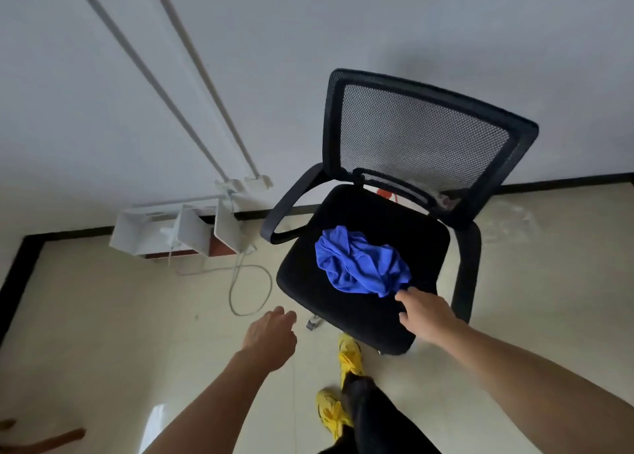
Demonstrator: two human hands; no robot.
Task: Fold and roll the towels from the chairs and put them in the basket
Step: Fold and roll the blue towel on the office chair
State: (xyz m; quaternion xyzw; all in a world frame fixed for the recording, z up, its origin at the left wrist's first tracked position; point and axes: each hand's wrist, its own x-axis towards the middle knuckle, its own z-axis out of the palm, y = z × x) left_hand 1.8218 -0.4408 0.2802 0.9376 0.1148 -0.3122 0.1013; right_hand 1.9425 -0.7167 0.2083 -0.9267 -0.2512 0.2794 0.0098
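Plainly, the blue towel point(360, 264) lies crumpled in a loose heap on the black seat of the mesh-backed office chair point(346, 316), a little toward the front edge. The right hand point(425, 316) reaches over the seat's front with fingers loosely spread and holding nothing, the forefinger tip just beside the towel's nearest corner (whether it touches the cloth I cannot tell). The left hand point(271, 337) hangs in the air to the left of the seat, over the floor, fingers relaxed and empty. The towel looks thin, soft and light; it should lift with a mere pinch, and will droop and bunch and keep no shape. That near corner is the sensible hold, with the left hand taking a second corner to shake it flat for folding. No basket is in view.
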